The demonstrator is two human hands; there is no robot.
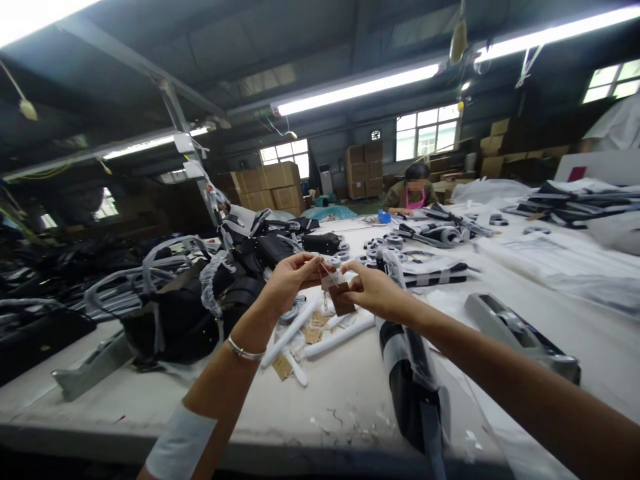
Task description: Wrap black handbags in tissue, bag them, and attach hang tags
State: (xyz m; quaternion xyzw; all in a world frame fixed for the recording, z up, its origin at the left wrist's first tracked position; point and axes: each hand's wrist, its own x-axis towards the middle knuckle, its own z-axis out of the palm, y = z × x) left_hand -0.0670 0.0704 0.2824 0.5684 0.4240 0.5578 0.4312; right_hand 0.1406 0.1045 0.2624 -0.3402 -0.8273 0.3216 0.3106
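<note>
Above the table, my right hand (370,290) pinches a brown hang tag (342,300) that has a small clear bag or label beside it. My left hand (295,280) is closed on the thin string of the same tag, just to its left. Below both hands lies a loose pile of brown tags (314,331) with white wrapped strips (340,337) around it. A black bag (410,387) with clear wrapping stands near the front edge, under my right forearm. Another black handbag (175,320), its handles wrapped in white, sits to the left.
Grey plastic holders stand at right (520,333) and left (95,363). Wrapped straps (430,233) and black bags (270,250) cover the table's far side. Across the table sits a person in a pink apron (416,198). Clear plastic sheets (560,260) lie at right.
</note>
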